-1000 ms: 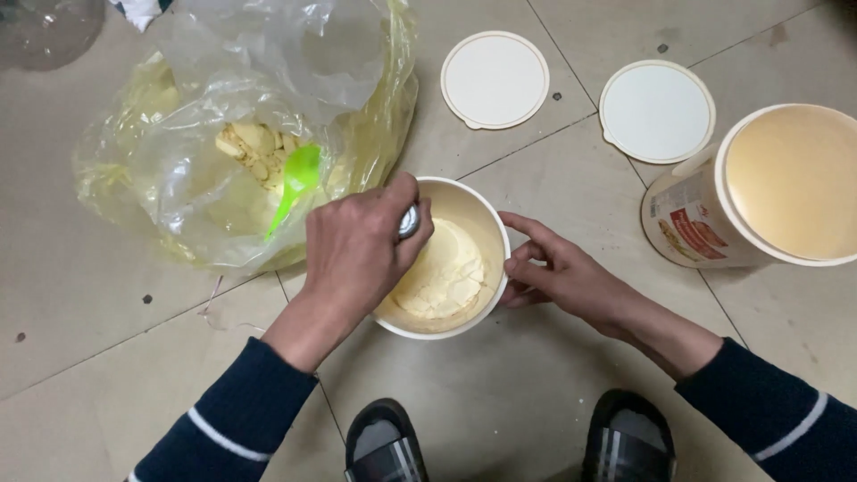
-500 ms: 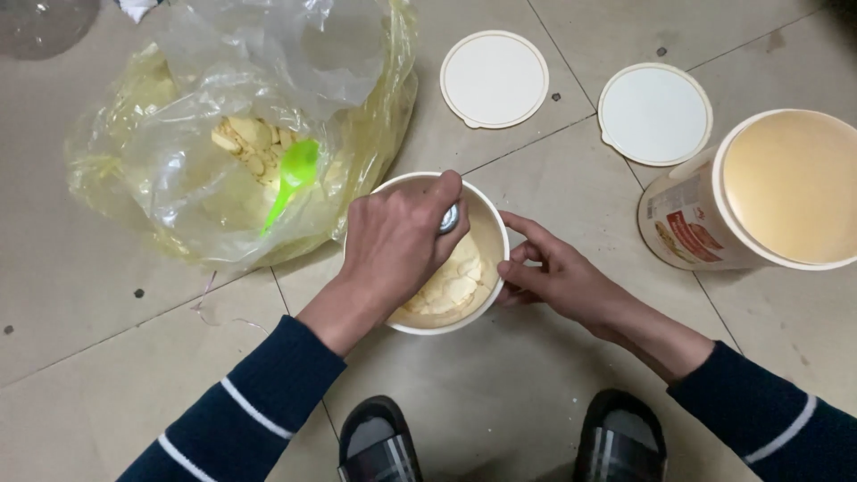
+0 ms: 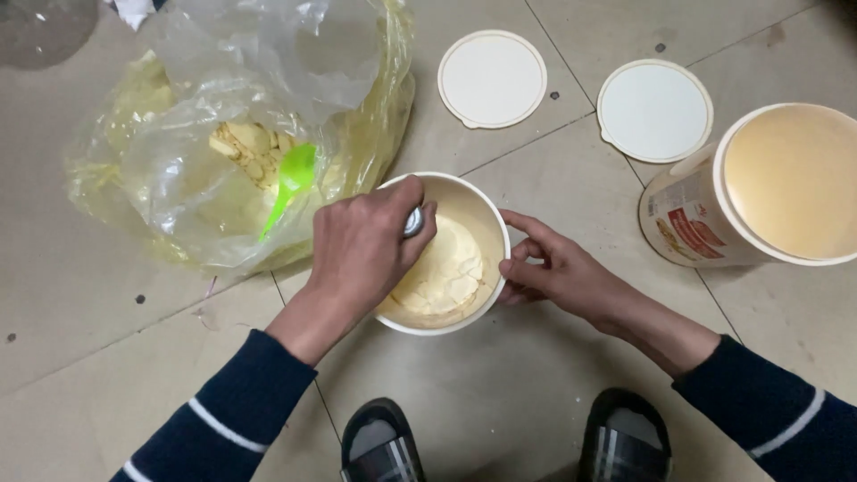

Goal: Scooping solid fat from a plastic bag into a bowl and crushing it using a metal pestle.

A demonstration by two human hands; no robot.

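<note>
Left hand (image 3: 361,254) hides metal tool (image 3: 413,221) in tub (image 3: 482,223).

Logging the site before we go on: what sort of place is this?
Probably a home or small food-prep floor: tiled floor, open tub of yellow paste, plastic bag holding more, slippered feet.

Metal tool (image 3: 413,221) mostly hidden in left hand (image 3: 361,254).

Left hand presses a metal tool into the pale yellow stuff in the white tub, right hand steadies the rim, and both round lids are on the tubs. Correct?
Not quite. In the head view both lids lie on the tiled floor, and both tubs are open. The rest stands.
</note>
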